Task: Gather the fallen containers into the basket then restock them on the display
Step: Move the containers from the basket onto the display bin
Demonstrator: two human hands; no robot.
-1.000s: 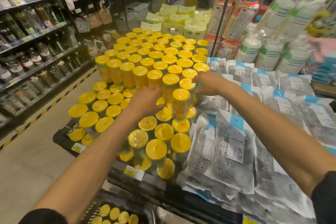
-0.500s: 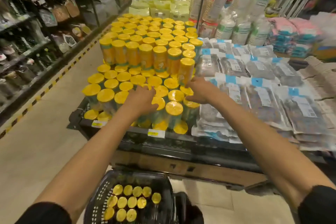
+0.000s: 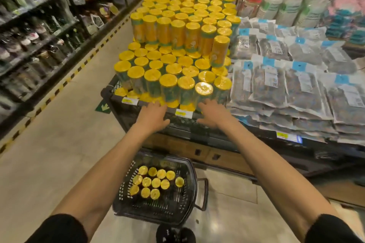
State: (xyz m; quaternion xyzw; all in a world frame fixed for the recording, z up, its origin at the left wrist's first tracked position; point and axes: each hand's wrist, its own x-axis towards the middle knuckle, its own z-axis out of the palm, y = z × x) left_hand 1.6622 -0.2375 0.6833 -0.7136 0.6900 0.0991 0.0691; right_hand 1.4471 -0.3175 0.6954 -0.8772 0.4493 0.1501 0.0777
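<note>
Both hands have drawn back out of the stack since half a second ago, when they were in among the lids; they now sit at the front edge of the display (image 3: 118, 92). The left hand (image 3: 153, 116) has its fingers spread and straight and holds nothing, its fingertips at the front rail. The right hand (image 3: 213, 113) is likewise spread and holding nothing, its fingertips just below the nearest front container. Whether either hand touches anything cannot be told.

The containers (image 3: 177, 65) are tall tubes with yellow lids, shrink-wrapped, with green and orange printed bodies whose writing is too small to read. They stand in tiers, a taller block at the back and lower rows in front. A lone container (image 3: 219, 51) stands on the lower tier at the right, just in front of the tall block.

The basket (image 3: 194, 183), black and slatted, stands on the floor below the hands, more of it in view than before. About a dozen loose containers (image 3: 156, 182) stand upright inside it, grouped toward its far left.

Yellow price tags (image 3: 183, 113) are clipped to the front rail; their print is blurred. Right of the display lie bags (image 3: 276, 85) with blue tops and white labels, unreadable. A green arrow sticker (image 3: 103, 107) marks the floor beside striped tape (image 3: 59, 89).
</note>
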